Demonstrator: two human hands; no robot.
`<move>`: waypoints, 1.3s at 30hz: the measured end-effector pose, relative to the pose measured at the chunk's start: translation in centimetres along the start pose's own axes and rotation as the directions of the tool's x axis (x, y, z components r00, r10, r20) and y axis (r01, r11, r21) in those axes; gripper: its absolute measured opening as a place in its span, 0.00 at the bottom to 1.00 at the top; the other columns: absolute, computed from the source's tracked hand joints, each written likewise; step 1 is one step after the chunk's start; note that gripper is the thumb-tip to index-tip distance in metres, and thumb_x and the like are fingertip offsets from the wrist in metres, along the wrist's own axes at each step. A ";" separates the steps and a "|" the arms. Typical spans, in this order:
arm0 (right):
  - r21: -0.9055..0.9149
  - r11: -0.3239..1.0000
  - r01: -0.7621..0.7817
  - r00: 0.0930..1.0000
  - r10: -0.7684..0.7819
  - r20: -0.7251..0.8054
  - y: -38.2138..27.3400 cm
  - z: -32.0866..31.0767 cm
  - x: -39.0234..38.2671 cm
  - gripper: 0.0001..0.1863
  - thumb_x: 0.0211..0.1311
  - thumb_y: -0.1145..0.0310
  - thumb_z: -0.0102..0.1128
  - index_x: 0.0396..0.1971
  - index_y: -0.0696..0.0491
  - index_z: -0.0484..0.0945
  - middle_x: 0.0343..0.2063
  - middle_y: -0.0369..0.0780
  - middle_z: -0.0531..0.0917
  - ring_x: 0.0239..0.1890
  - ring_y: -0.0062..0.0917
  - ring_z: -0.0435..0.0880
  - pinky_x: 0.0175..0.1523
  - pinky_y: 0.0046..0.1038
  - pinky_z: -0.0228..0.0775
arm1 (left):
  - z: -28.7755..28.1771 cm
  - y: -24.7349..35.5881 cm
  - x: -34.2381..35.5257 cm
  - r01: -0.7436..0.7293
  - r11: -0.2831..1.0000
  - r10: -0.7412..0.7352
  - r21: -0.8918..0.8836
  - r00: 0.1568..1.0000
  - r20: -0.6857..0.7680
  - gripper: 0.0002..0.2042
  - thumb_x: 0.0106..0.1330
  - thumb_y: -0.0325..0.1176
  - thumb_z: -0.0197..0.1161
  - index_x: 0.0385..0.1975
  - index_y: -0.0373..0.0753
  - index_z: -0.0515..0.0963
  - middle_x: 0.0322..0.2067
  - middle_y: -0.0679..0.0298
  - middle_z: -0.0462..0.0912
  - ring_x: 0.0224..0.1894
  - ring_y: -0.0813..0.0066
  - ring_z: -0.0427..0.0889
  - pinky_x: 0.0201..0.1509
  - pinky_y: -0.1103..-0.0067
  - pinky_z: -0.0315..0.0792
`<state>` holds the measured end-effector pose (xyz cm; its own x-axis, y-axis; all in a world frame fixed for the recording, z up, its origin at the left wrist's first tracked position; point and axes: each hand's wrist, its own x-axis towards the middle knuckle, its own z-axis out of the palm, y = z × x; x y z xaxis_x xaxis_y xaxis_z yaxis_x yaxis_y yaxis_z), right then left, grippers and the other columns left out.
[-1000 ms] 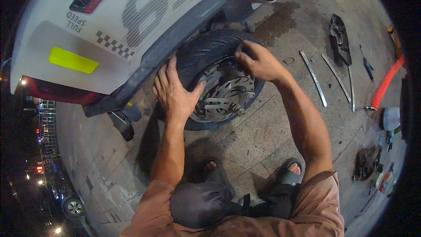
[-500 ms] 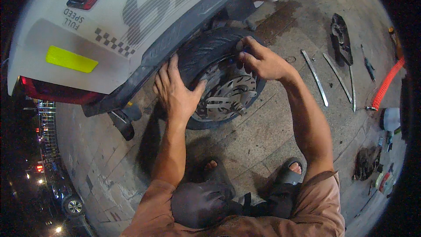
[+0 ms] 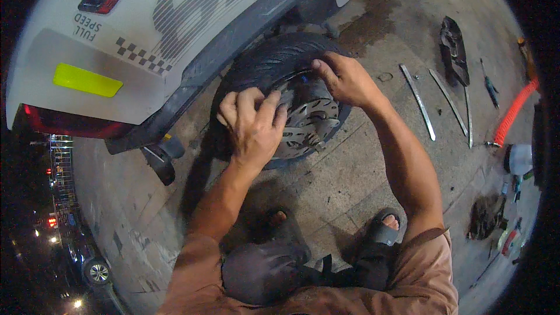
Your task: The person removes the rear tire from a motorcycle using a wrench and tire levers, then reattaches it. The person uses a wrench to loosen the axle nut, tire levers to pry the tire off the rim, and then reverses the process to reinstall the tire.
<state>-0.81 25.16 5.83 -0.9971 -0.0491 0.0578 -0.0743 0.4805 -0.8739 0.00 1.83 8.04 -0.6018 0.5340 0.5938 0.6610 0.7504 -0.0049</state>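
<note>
A black motorcycle tyre (image 3: pixel 290 57) lies on its wheel, low beside a white vehicle body. Inside it, a metal brake disc (image 3: pixel 318 114) with slots and holes faces up. My left hand (image 3: pixel 254 119) rests over the tyre's near-left side, fingers bent but apart, index fingertip at the inner edge. On the right side, my right hand (image 3: pixel 348 79) is closed on the tyre's edge, thumb towards the rim and fingers over the tread. Some of its fingertips are hidden behind the hand. A small blue spot shows on the wheel between the hands.
White bodywork (image 3: pixel 140 93) with a yellow-green reflector (image 3: pixel 87 79) overhangs at left. On the paving at right lie flat metal levers (image 3: pixel 417 102), a dark plastic part (image 3: pixel 455 46), a screwdriver (image 3: pixel 489 84), a red coiled hose (image 3: pixel 514 114) and a dark cloth-like heap (image 3: pixel 487 216).
My left hand has slid right and inward, its spread fingers now bent at the tyre's inner edge. My right hand stays at the tyre's right side, its fingers shifted slightly left.
</note>
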 end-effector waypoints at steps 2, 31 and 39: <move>0.203 0.976 0.073 0.995 -0.057 -0.082 0.0 0.2 -0.3 0.20 0.67 0.59 0.54 0.44 0.64 0.73 0.39 0.56 0.80 0.45 0.48 0.80 0.47 0.39 0.70 | 0.5 0.3 0.2 -0.048 0.996 0.044 0.069 0.997 0.056 0.09 0.52 0.36 0.70 0.34 0.48 0.83 0.42 0.68 0.71 0.50 0.57 0.62 0.50 0.59 0.56; 0.154 0.941 0.302 0.953 -0.298 -0.045 1.6 0.2 0.2 0.20 0.62 0.58 0.61 0.38 0.62 0.74 0.32 0.55 0.80 0.38 0.48 0.81 0.41 0.41 0.70 | 1.3 -0.1 2.8 -0.207 0.970 0.185 0.125 0.968 0.167 0.06 0.51 0.34 0.67 0.26 0.41 0.79 0.42 0.65 0.72 0.52 0.55 0.64 0.52 0.57 0.55; 0.126 0.968 0.215 0.976 -0.217 -0.002 1.9 0.3 0.0 0.18 0.62 0.60 0.60 0.40 0.61 0.74 0.32 0.54 0.80 0.37 0.47 0.81 0.42 0.40 0.70 | 1.1 -0.1 2.9 -0.234 0.965 0.213 0.114 0.962 0.170 0.06 0.54 0.33 0.64 0.26 0.39 0.77 0.42 0.65 0.73 0.51 0.55 0.65 0.50 0.57 0.56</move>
<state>-0.96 25.87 4.01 -0.9574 -0.1504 0.2466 -0.2845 0.3439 -0.8949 -2.31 3.74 8.87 -0.5140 0.7402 0.4335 0.7282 0.6436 -0.2354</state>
